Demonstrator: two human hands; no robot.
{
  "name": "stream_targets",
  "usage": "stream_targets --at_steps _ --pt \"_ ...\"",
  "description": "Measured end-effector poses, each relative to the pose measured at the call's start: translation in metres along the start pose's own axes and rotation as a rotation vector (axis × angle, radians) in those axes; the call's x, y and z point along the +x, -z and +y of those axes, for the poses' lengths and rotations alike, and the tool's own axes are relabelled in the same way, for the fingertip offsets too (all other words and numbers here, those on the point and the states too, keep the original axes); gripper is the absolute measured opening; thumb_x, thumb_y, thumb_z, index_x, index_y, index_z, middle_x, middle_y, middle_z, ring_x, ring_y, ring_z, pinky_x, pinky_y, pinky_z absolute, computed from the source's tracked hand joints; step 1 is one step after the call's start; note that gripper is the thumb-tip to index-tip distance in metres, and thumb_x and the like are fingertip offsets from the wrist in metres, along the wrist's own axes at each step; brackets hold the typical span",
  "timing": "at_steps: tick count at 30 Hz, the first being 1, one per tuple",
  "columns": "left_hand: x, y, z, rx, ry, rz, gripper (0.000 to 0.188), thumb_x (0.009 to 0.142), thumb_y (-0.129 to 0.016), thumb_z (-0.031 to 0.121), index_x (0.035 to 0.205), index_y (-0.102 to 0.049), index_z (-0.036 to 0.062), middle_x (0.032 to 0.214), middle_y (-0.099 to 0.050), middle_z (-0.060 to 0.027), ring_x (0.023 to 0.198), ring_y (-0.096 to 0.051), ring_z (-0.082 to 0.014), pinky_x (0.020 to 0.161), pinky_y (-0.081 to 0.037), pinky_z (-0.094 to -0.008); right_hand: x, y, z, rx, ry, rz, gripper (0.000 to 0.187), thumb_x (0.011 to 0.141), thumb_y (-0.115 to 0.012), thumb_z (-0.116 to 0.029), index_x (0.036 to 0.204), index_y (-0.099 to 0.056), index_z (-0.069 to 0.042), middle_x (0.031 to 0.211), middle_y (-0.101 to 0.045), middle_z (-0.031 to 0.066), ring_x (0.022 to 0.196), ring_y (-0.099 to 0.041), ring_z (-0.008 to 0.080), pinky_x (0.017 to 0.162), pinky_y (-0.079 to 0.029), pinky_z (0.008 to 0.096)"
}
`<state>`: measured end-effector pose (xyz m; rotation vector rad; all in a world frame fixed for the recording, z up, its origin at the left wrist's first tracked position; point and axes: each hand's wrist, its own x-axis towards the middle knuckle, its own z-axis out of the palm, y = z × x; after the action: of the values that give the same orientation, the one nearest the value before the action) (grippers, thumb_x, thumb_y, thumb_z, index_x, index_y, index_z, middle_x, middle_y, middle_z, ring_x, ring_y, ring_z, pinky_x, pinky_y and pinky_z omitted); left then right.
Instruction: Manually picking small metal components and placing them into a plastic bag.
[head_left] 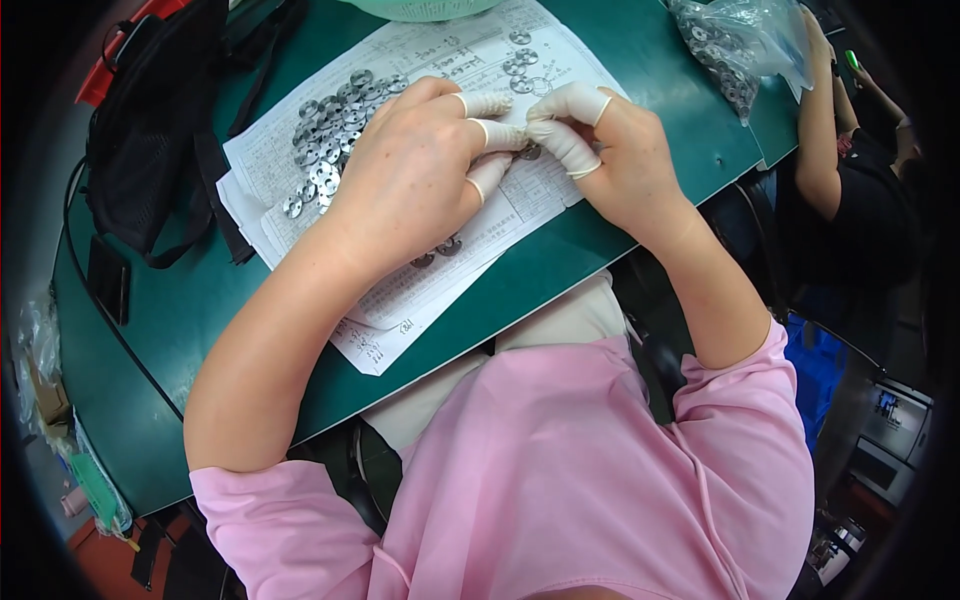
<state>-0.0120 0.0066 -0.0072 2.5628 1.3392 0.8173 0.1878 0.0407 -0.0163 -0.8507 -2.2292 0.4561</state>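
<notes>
Small metal discs [330, 130], round and silvery, lie in a heap at 11 o'clock on overlapping printed sheets of paper [375, 345], which cover part of a green table [140, 400]. More discs lie at 12 o'clock near the top of the sheets, and a few just below the left wrist, near the centre of the view.

The left hand [415, 150] reaches in palm down, fingers extended toward 12 o'clock. The right hand [635, 155] comes in at 1 o'clock, thumb and forefinger bent together. White finger cots [485, 103] cover several fingertips. Both hands meet closely; one disc shows just beneath the fingertips, but I cannot tell whether either hand grips it.

Between 1 and 2 o'clock sits a clear plastic bag [735, 60] containing more discs. A black fabric bag [155, 130] lies at 10 o'clock; a pale green basket [425, 8] edges in at 12. Another person's arm [818, 150] rests at 2 o'clock.
</notes>
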Motion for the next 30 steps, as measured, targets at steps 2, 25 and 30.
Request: stream_targets --at_steps 2,25,30 --pt "0.0 0.0 0.001 -0.002 0.005 -0.01 0.022 0.076 -0.062 0.012 0.095 -0.074 0.0114 0.102 -0.066 -0.0075 0.097 -0.056 -0.0268 0.09 -0.045 -0.0378 -0.001 -0.001 0.001 0.047 -0.059 0.017 0.011 0.087 -0.064 -0.008 0.094 -0.062 0.0 0.082 -0.065 0.0073 0.067 -0.06 0.0124 0.06 -0.05 0.0242" --pt "0.0 -0.006 0.001 -0.042 0.045 0.092 0.014 0.074 -0.067 0.016 0.082 -0.073 0.006 0.082 -0.067 -0.0113 0.088 -0.059 -0.0278 0.081 -0.05 -0.0379 -0.002 -0.007 -0.013 0.046 -0.025 0.031 0.01 0.085 -0.066 -0.009 0.091 -0.063 -0.002 0.077 -0.064 0.0056 0.064 -0.058 0.013 0.058 -0.048 0.0237" --pt "0.002 -0.003 -0.002 -0.075 0.043 0.069 0.016 0.075 -0.067 0.016 0.087 -0.074 0.0068 0.09 -0.068 -0.0117 0.091 -0.059 -0.0287 0.084 -0.049 -0.0387 0.002 -0.01 -0.013 -0.053 0.098 0.041 0.009 0.082 -0.068 -0.01 0.087 -0.063 -0.004 0.076 -0.064 0.0091 0.062 -0.06 0.0207 0.058 -0.048 0.0284"
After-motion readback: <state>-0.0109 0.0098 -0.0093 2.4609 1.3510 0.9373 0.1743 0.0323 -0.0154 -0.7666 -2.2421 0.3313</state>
